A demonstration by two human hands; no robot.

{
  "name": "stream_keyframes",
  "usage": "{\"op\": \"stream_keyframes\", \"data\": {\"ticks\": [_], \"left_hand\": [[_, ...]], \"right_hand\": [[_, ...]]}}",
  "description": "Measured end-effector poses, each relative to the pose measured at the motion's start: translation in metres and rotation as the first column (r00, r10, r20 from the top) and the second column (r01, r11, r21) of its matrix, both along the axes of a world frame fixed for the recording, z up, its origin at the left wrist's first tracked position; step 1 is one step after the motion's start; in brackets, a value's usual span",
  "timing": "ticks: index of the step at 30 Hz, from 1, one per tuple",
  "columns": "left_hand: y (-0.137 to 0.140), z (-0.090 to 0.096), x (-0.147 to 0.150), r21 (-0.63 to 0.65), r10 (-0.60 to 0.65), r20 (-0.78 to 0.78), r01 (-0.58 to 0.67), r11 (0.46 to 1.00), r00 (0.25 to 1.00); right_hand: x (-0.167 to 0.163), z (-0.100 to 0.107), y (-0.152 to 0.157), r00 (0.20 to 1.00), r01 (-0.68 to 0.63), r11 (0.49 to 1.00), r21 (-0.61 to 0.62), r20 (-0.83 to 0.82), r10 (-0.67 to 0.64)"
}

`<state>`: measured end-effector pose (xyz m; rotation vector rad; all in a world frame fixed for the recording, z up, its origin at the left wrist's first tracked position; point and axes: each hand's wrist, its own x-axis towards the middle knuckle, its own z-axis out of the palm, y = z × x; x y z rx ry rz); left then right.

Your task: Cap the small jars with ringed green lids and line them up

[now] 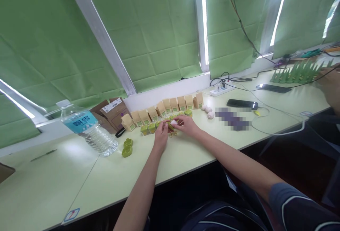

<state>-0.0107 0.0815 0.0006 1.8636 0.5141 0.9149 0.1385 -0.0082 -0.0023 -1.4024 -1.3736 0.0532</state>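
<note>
My left hand [161, 136] and my right hand [188, 126] meet over the table, fingertips close together. The left fingers are closed around a small green piece [171, 126]. Between my right thumb and fingers is a small pale pinkish-white lump [174, 122], held against the green piece. Right behind my hands runs a row of small green-topped pieces [152, 128], partly hidden by them. Tiny yellowish loops [173, 134] show just below the fingers. Two green flower-shaped cups [127, 150] lie to the left. Several pale lumps [210, 113] rest to the right.
Several small tan paper bags [167, 106] line the back. At left stand a large water bottle [98, 137] and a cardboard box [113, 116]. Rightward lie two phones [242, 104], a power strip [222, 89], cables and green spiky pieces [294, 74] near another person's hand [330, 82].
</note>
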Motion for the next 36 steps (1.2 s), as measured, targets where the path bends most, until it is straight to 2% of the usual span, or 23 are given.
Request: {"op": "stream_keyframes", "data": {"ticks": [4, 8, 13, 18, 23, 27, 36], "left_hand": [[-0.004, 0.003, -0.003, 0.132, 0.016, -0.066, -0.007, 0.991, 0.998], [-0.006, 0.004, -0.005, 0.301, 0.053, -0.084, -0.025, 0.953, 0.995], [0.002, 0.0, -0.004, 0.425, 0.133, -0.075, -0.089, 0.901, 0.988], [0.011, -0.006, -0.004, 0.416, 0.195, -0.049, -0.158, 0.895, 0.979], [0.014, -0.009, -0.006, 0.43, 0.262, -0.022, -0.228, 0.874, 0.965], [0.012, -0.01, -0.005, 0.457, 0.288, -0.056, -0.232, 0.859, 0.956], [0.009, -0.011, -0.007, 0.492, 0.292, -0.075, -0.22, 0.842, 0.953]], "right_hand": [[0.005, 0.0, 0.0, 0.993, -0.017, 0.999, -0.05, -0.115, 0.011], [0.006, -0.002, 0.001, 0.99, -0.071, 0.995, -0.064, -0.13, 0.063], [0.005, -0.004, 0.0, 0.987, -0.128, 0.989, -0.074, -0.103, 0.12], [0.002, 0.003, -0.008, 0.979, -0.17, 0.983, -0.064, -0.126, 0.161], [-0.004, 0.008, -0.02, 0.952, -0.286, 0.954, -0.089, -0.138, 0.273], [-0.008, 0.007, -0.02, 0.929, -0.362, 0.924, -0.123, -0.131, 0.347], [-0.007, 0.007, -0.015, 0.981, -0.181, 0.967, -0.177, -0.102, 0.165]]}}
